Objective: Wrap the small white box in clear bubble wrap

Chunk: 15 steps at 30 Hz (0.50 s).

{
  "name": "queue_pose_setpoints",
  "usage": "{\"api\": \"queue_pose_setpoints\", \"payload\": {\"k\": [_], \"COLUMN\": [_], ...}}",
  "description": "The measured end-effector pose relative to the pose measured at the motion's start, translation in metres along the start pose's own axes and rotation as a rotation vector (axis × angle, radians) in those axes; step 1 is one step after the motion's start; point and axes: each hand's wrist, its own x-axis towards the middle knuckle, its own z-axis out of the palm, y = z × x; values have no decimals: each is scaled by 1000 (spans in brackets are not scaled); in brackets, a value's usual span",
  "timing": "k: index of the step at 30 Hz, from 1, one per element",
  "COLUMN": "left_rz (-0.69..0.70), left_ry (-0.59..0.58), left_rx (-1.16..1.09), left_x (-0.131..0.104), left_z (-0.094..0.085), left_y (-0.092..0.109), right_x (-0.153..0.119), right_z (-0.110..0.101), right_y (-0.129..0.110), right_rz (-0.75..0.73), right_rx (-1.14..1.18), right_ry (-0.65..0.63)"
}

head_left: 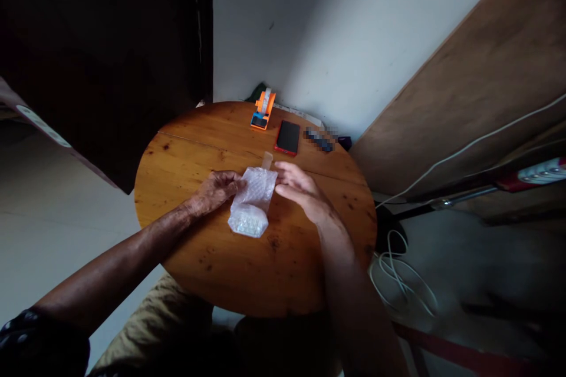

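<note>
A bubble wrap pouch (257, 188) lies on the round wooden table in front of me, its lower end bulging around something pale that I cannot make out. From its far edge sticks a short clear strip (267, 160). My left hand (217, 188) pinches the pouch's left edge between thumb and fingers. On the other side, my right hand (300, 188) is open, fingers apart and stretched toward the pouch's upper right corner. Whether those fingertips touch the plastic is hard to tell.
Toward the back of the table (186, 253) stand an orange tape dispenser (265, 107), a red-edged phone (288, 137) and a dark, blurred-out object (319, 139). A white wall (283, 23) rises behind. White cable (402, 277) coils on the floor at right.
</note>
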Motion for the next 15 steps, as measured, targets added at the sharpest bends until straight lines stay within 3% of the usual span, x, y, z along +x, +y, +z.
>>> {"api": "queue_pose_setpoints", "payload": {"k": [4,8,11,15], "left_rz": [18,59,92,23], "left_ry": [39,45,-15,-110], "left_rx": [-32,-136,-228,-176], "left_x": [3,5,4,0], "left_z": [0,-1,-1,2], "left_y": [-9,-15,-10,-4], "right_x": [1,6,12,17], "right_z": [15,26,20,11], "right_y": [7,19,29,38], "right_rz": [59,-28,-71,-111], "right_rx": [-124,-141,-134,-256], "right_ry": [-94,80,226,350]}}
